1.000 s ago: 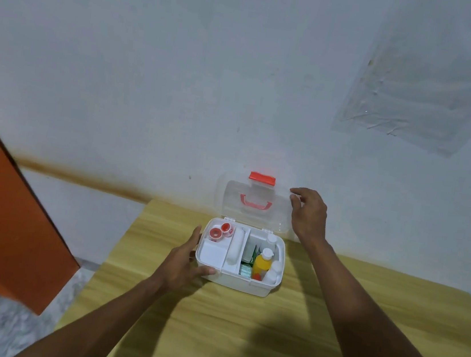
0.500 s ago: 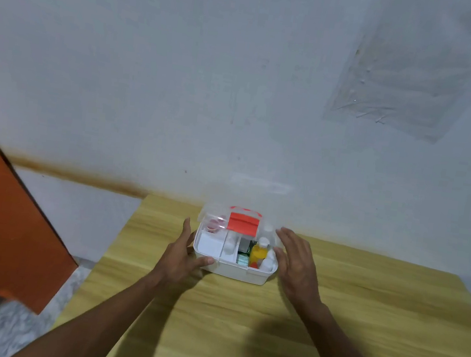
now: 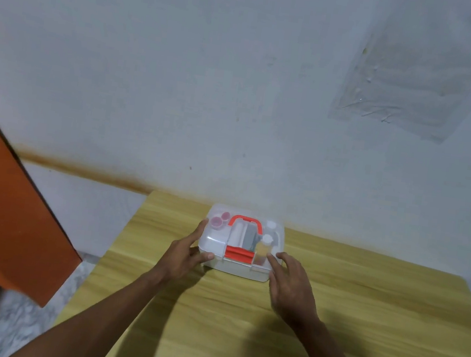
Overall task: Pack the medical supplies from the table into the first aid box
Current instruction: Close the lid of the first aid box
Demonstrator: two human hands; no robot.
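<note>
The white first aid box [image 3: 234,268] sits at the far edge of the wooden table [image 3: 358,329], its clear lid [image 3: 214,240] down with a red handle [image 3: 246,221] and a red latch [image 3: 238,254] at the front. Through the lid I see a yellow bottle [image 3: 263,247], a white roll and small red-capped pots [image 3: 219,220]. My left hand [image 3: 185,254] holds the box's left front corner, thumb on the front wall. My right hand [image 3: 292,284] lies at the right front corner with straight fingers, fingertips touching the lid's edge.
A pale wall rises right behind the table. An orange panel [image 3: 5,208] leans at the left over a speckled floor [image 3: 14,323]. The table's left edge [image 3: 116,252] runs close to my left forearm.
The lid went from standing upright to lying down on the box. My right hand came off the lid's top and dropped to the right front corner. My left hand stayed at the left corner.
</note>
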